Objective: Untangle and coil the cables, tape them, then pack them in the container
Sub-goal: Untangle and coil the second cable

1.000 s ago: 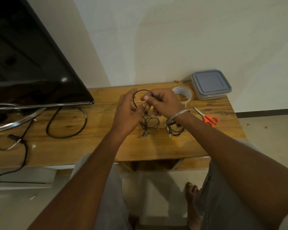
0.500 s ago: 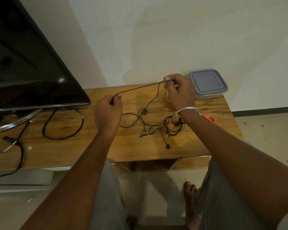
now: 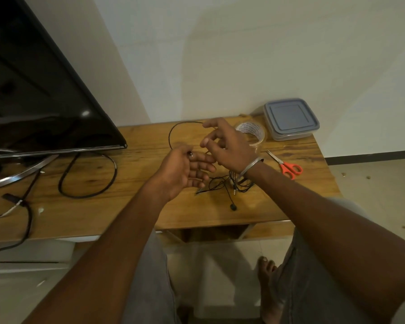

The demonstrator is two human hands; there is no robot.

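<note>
Both hands are coming back together, bending the stretched black cable (image 3: 169,137) into a loop above the bench (image 3: 131,206). You're coiling: left hand (image 3: 185,170) pinching its plug (image 3: 191,155), right hand (image 3: 227,146) spread, grip unclear. Next, you're needing slack from the tangle (image 3: 240,183).

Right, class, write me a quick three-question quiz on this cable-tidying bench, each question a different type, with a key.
1. True or false: the container has its lid on.
2. The tape roll sits: A) on the table beside the container, B) inside the container, C) on the floor.
3. Short answer: which of the two hands wears the metal bangle?

Key: 1 true; 2 A; 3 the right hand.
</note>
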